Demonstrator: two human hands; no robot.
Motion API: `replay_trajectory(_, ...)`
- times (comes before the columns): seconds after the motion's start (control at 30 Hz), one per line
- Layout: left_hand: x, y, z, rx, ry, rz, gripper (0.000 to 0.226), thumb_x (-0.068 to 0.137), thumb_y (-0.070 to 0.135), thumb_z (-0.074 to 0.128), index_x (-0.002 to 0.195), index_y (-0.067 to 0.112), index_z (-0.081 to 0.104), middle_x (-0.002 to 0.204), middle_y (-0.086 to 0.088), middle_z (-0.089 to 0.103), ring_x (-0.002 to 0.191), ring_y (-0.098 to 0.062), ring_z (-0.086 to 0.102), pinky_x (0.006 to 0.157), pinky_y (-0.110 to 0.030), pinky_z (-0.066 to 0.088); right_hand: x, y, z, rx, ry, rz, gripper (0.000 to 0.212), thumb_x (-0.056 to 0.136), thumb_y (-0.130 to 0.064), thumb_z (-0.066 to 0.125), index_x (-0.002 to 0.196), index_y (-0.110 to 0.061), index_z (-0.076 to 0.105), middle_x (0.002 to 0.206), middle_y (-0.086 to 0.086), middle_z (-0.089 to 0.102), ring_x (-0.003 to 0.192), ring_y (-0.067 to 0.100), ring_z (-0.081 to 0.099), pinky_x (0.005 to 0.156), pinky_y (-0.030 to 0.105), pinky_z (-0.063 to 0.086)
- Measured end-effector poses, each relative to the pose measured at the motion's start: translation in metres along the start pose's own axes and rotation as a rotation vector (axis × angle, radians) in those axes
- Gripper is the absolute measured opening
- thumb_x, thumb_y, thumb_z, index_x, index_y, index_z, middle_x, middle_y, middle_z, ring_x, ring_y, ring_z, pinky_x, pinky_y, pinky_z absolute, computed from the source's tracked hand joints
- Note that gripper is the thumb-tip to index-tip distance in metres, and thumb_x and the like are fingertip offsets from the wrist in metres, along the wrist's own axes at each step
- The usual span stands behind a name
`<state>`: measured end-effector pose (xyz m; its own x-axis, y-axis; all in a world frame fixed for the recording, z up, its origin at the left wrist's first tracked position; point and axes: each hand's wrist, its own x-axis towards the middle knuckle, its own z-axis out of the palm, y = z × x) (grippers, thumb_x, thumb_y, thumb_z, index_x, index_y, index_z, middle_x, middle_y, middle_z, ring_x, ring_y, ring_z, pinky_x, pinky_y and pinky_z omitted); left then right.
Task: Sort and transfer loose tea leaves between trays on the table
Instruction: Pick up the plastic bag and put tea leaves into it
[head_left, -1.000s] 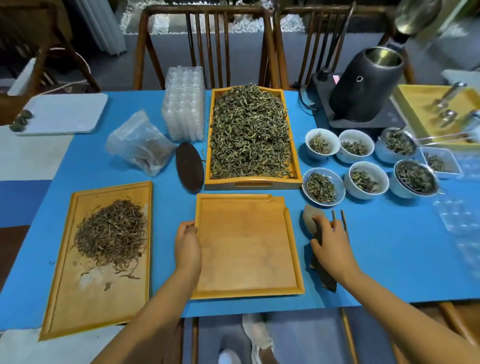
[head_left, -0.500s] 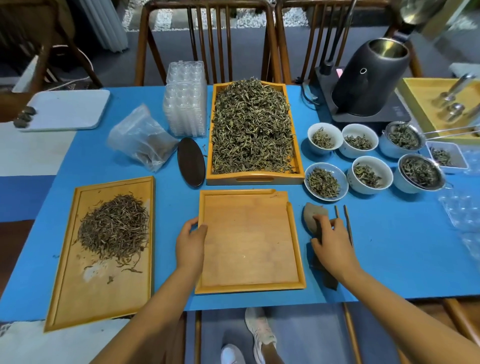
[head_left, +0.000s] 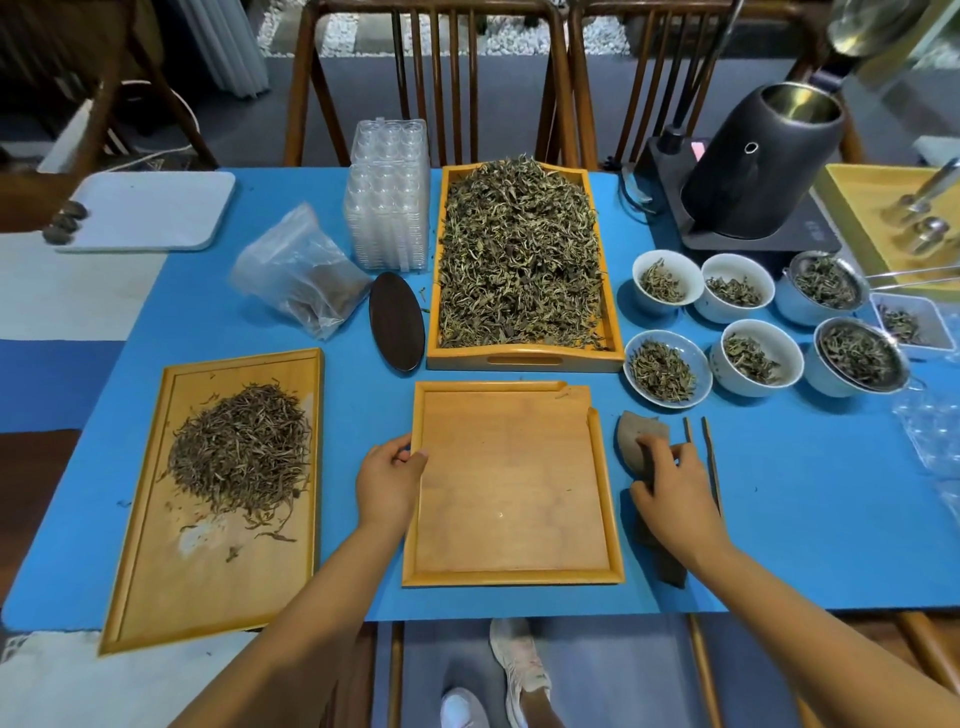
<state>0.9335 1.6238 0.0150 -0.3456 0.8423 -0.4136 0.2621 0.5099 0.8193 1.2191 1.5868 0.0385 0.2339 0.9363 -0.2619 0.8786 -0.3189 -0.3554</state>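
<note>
An empty wooden tray (head_left: 511, 483) lies in front of me. My left hand (head_left: 390, 480) grips its left rim, thumb over the edge. Behind it stands a deeper handled tray (head_left: 524, 359) heaped with green-brown loose tea leaves (head_left: 519, 254). To the left, a long flat tray (head_left: 156, 587) holds a pile of darker, thinner leaves (head_left: 240, 447). My right hand (head_left: 670, 493) rests on a dark brown wooden scoop (head_left: 636, 436) that lies on the blue table just right of the empty tray; the fingers curl over it.
Several white bowls of tea (head_left: 662, 366) and a strainer (head_left: 860, 353) sit at the right. Dark tongs (head_left: 709, 457) lie beside the scoop. A black kettle (head_left: 758, 161), stacked clear plastic cases (head_left: 387, 202), a plastic bag (head_left: 298, 273) and a dark oval dish (head_left: 396, 322) stand further back.
My left hand has slid onto the empty tray's left rim and taken hold of it. My right hand stays on the scoop.
</note>
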Motion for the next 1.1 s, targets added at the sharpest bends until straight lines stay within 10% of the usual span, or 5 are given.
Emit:
replay_trajectory(0.53, 0.017, 0.018, -0.026, 0.004, 0.01, 0.034, 0.036, 0.087, 0.013, 0.066, 0.122, 0.007, 0.06, 0.084, -0.003, 0.049, 0.071, -0.016, 0.05, 0.065, -0.023, 0.039, 0.018, -0.034, -0.021, 0.018, 0.071, -0.065, 0.044, 0.085, -0.022, 0.059, 0.126, -0.012, 0.046, 0.117, 0.017, 0.045, 0.111, 0.033, 0.044, 0.084, 0.039, 0.042)
replay_trajectory(1.1, 0.057, 0.081, -0.136, 0.021, 0.233, 0.095, 0.033, 0.086, 0.016, 0.067, 0.118, 0.015, 0.062, 0.096, -0.005, 0.052, 0.069, -0.02, 0.055, 0.059, -0.03, 0.042, 0.088, -0.208, -0.049, 0.061, -0.041, -0.434, 0.048, 0.087, -0.022, 0.054, 0.132, -0.014, 0.038, 0.123, 0.014, 0.044, 0.119, 0.033, 0.041, 0.093, 0.042, 0.04)
